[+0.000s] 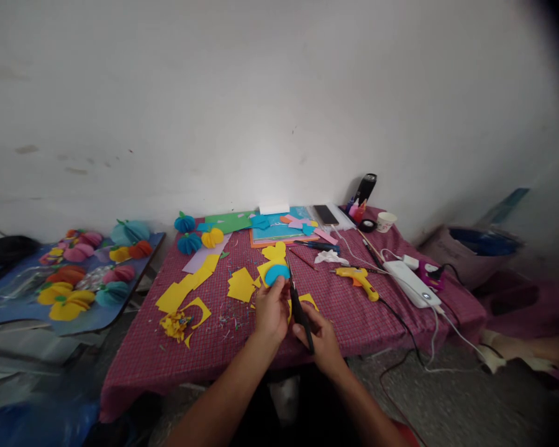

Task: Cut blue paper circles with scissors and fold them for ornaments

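Pinching a light, floppy blue paper disc by its lower edge, the left hand steadies it; the right hand grips black scissors, likely best held near the cut.

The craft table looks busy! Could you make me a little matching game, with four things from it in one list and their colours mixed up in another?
Things:
1. glue gun
2. paper disc in the left hand
3. scissors in the right hand
4. paper cup

Colours:
A. white
B. blue
C. yellow
D. black

Pairs: 1-C, 2-B, 3-D, 4-A
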The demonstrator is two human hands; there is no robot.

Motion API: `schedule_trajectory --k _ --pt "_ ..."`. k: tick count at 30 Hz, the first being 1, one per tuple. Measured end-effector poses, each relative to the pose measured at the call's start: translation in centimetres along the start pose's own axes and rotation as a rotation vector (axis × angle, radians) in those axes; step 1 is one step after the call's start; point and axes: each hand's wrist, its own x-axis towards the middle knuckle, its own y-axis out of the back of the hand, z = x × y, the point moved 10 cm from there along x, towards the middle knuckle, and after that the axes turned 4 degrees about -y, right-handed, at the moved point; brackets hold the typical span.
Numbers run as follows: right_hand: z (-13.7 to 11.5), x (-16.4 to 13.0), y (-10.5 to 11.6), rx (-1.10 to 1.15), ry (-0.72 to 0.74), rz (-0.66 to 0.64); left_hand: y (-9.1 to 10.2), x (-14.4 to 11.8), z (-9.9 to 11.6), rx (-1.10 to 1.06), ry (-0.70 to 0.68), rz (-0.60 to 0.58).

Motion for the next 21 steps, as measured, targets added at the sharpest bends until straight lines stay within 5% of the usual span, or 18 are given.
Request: schedule_trajectory --k 21 --pt "0.39 -0.10 0.44 0.007 0.026 0.034 0.19 -0.41 -0.41 -0.001 0.020 -0.002"
